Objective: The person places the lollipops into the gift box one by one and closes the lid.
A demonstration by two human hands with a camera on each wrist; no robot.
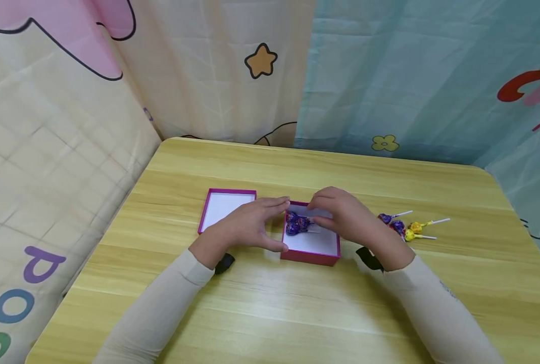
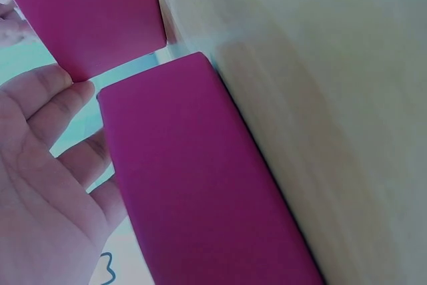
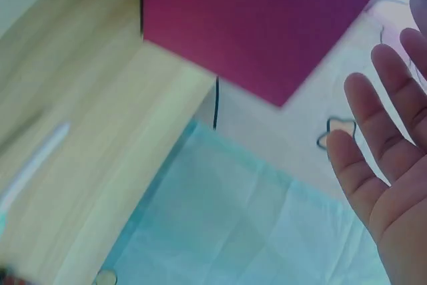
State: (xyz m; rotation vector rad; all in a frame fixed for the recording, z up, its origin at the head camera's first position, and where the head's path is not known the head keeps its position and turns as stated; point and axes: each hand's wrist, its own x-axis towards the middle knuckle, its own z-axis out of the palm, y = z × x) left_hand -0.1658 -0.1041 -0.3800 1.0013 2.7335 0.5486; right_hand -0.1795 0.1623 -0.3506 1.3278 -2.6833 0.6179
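Note:
A magenta box [image 1: 310, 258] with a white inside lies without its cover, and several purple-wrapped lollipops [image 1: 297, 223] sit in its left part, sticks pointing right. My left hand [image 1: 253, 222] spans the box's left side, fingertips at the far corner and thumb at the near corner. The left wrist view shows those straight fingers at a corner of the box [image 2: 100, 18]. Over the box's right part hovers my right hand [image 1: 342, 215], its fingertips close to the lollipop sticks. In the right wrist view its fingers [image 3: 360, 165] are loosely extended, holding nothing.
Left of the box lies a matching magenta lid [image 1: 226, 205], white inside up, partly behind my left hand. Purple lollipops [image 1: 397, 226] and yellow lollipops [image 1: 410, 232] lie right of my right forearm. Printed curtains [image 1: 388, 76] hang behind the wooden table [image 1: 270, 303].

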